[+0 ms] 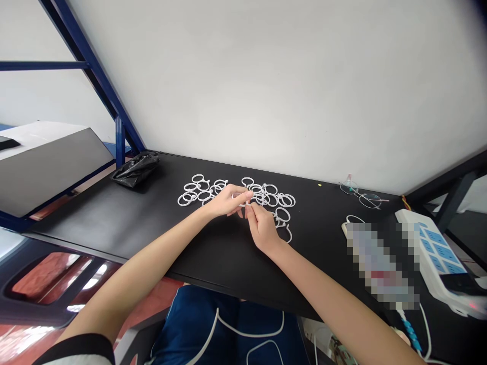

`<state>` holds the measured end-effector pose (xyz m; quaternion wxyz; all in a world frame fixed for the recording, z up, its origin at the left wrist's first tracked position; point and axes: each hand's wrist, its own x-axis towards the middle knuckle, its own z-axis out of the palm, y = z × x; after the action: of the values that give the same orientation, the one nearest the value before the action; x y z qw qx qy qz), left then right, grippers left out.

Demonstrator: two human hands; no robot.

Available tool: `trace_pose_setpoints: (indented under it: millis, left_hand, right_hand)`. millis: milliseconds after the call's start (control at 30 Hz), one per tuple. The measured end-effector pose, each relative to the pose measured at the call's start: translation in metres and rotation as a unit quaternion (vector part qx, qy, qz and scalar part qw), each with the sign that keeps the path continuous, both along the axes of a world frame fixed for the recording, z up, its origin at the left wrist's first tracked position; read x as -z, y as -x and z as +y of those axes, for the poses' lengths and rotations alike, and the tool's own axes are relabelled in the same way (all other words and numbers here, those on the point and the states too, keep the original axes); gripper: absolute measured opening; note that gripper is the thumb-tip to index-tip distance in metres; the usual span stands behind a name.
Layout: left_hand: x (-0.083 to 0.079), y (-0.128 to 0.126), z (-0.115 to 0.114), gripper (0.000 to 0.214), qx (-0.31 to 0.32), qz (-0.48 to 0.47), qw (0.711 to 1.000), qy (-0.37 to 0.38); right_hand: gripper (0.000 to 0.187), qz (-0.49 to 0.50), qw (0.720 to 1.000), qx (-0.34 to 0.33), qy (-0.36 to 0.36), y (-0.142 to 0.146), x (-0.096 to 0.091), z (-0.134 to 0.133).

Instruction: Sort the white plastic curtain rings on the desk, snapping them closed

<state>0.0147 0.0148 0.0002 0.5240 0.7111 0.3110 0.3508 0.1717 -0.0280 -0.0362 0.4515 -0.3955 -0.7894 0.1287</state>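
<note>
Above the middle of the black desk, my two hands meet with closed fingers. My left hand pinches a thin white ring, probably a curtain ring, much of it hidden by the fingers. From the right, my right hand grips the same ring at its near side, fingertips close to those of the left. Several similar white rings with small knobbed ends lie loosely overlapping behind and left of my left hand. Another cluster of white rings spreads behind and beside my right hand.
A crumpled black plastic bag lies at the back left. To the right are eyeglasses, a blurred phone with a cable, and a white power strip. Behind the desk rises a white wall; a blue metal frame stands left.
</note>
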Motion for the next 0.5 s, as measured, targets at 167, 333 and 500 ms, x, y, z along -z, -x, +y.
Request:
trace_pose_setpoints:
  millis: [167,333,500]
  left_hand:
    - [-0.0017,-0.0006,-0.0011,0.046,-0.011,0.003,1.0,0.011]
    - [-0.0012,-0.0004,-0.0009,0.046,-0.01,-0.001,1.0,0.015]
    - [-0.0017,0.0001,-0.0017,0.045,-0.01,0.003,1.0,0.012]
  right_hand:
    - [0.036,0.014,1.0,-0.007,0.002,0.0003,-0.0005,-0.0009]
    - [0.035,0.019,1.0,-0.01,0.011,0.0004,-0.0013,-0.0014]
    - [0.034,0.027,0.999,-0.015,0.018,0.0005,-0.0007,-0.0016]
